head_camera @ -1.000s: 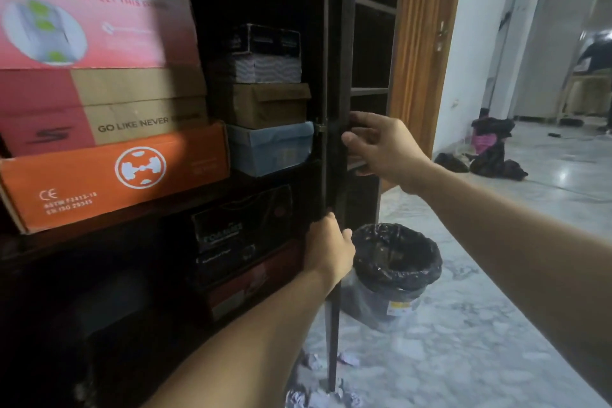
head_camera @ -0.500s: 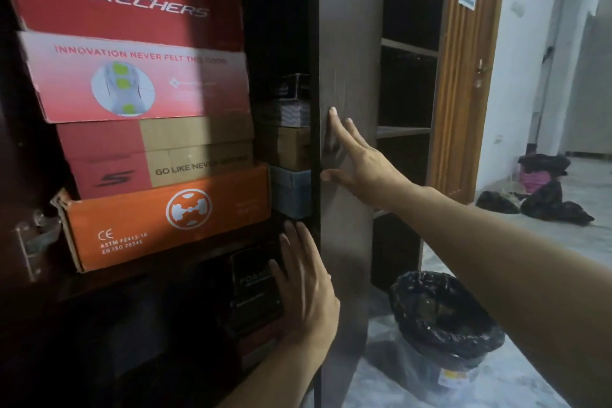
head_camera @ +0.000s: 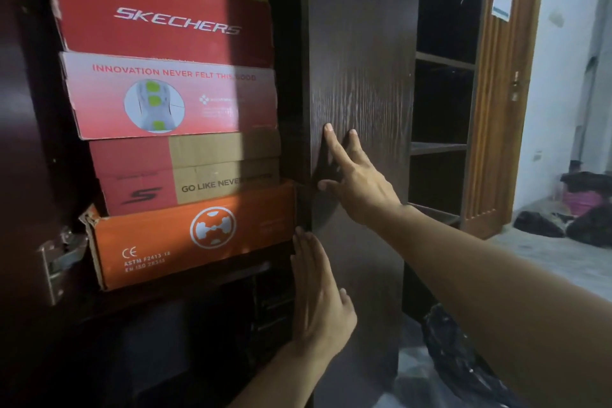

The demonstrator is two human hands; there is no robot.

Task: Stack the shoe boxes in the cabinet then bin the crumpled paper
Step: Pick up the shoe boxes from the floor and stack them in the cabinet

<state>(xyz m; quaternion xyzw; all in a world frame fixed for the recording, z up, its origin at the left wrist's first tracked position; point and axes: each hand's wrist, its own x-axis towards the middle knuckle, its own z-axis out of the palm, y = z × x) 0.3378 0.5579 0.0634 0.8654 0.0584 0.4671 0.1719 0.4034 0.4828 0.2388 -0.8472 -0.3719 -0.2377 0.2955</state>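
Closing cabinet door. Right hand flat on the door face, fingers spread; left hand flat near its edge, holding nothing. Shoe boxes stacked on shelf inside. Push evenly, keep left fingers clear of the gap. Crumpled paper not visible.

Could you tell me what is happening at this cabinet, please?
A person presses both open hands flat on the dark cabinet door: the right hand higher, the left hand lower by its edge. Beside the door, four shoe boxes sit stacked on a shelf, an orange one at the bottom. The lined bin stands below right.
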